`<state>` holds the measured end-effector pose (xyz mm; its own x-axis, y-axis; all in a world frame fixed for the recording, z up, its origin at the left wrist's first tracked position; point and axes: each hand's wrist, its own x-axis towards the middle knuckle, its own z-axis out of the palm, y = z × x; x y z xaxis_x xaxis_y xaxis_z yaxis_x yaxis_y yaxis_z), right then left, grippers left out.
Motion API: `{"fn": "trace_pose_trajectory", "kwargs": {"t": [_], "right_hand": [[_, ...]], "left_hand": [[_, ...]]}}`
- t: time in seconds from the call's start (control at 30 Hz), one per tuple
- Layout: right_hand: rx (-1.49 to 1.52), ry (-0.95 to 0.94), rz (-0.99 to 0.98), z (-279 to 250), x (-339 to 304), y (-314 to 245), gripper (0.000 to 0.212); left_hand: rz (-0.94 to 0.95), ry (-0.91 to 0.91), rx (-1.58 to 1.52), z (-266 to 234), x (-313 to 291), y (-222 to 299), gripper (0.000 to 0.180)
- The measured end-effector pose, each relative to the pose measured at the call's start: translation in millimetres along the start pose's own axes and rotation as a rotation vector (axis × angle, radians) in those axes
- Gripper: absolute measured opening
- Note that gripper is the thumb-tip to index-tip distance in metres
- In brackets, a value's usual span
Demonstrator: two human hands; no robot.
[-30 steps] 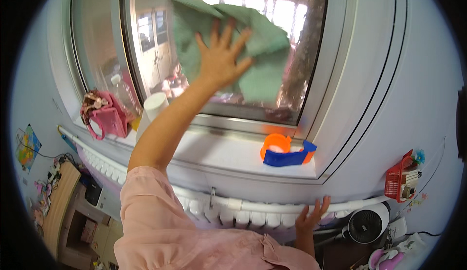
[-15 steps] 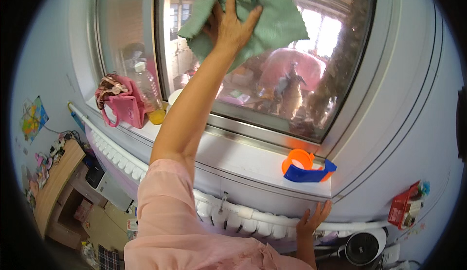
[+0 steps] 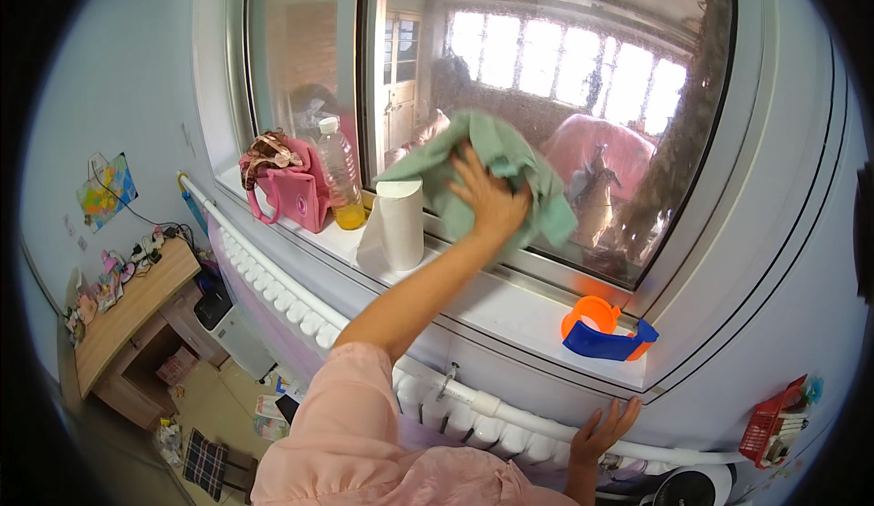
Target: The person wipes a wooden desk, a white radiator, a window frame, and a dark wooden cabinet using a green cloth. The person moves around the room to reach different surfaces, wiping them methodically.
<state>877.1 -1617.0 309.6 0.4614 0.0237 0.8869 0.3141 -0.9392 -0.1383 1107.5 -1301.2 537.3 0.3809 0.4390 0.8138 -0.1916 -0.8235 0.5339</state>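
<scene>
My left hand (image 3: 492,201) presses a bunched green cloth (image 3: 537,178) against the lower part of the window glass (image 3: 546,96). Its fingers lie over the folds; cloth and hand are slightly blurred. Down at the right, my right hand (image 3: 603,431) rests with fingers spread against the wall just below the window sill, holding nothing. A white paper roll (image 3: 402,228) stands on the sill left of my left forearm. Beside it are a clear plastic bottle (image 3: 340,173) with yellow liquid and a pink handbag (image 3: 296,194).
An orange and blue tape dispenser (image 3: 605,331) sits at the sill's right end. Below the sill runs a white radiator (image 3: 487,406). A red basket (image 3: 769,424) hangs on the right wall. A wooden desk (image 3: 137,310) stands at the far left, with a checked stool (image 3: 208,462) nearer.
My left hand has brought the cloth down the glass and slightly right. The camera view has shifted, uncovering the paper roll. My right hand stays against the wall.
</scene>
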Motion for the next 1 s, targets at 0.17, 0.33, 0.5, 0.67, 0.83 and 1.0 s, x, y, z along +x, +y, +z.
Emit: {"fn": "trace_pose_trajectory", "kwargs": {"t": [0.17,0.33,0.5,0.67,0.83,1.0], "right_hand": [[0.035,0.022,0.009,-0.2,-1.9,4.5,0.035],[0.057,0.032,-0.009,-0.3,3.2,6.2,0.034],[0.085,0.019,0.021,0.8,-3.3,10.3,0.030],[0.104,0.047,0.004,0.9,-0.8,9.7,0.029],[0.133,0.039,-0.020,5.8,-1.4,11.1,0.030],[0.145,0.040,-0.026,1.9,-1.5,15.3,0.030]], "left_hand": [[0.311,0.151,-0.145,-29.8,71.7,44.2,0.051],[0.573,-0.168,-0.767,-40.4,-8.0,31.4,0.049],[-0.030,-0.083,-1.268,-105.2,-55.5,15.1,0.039],[0.430,-0.655,-0.195,-152.5,-87.6,-1.1,0.035],[0.584,-0.749,0.120,-133.1,-137.4,-16.0,0.036],[0.487,-0.444,0.024,-161.6,-147.8,-58.4,0.035]]}}
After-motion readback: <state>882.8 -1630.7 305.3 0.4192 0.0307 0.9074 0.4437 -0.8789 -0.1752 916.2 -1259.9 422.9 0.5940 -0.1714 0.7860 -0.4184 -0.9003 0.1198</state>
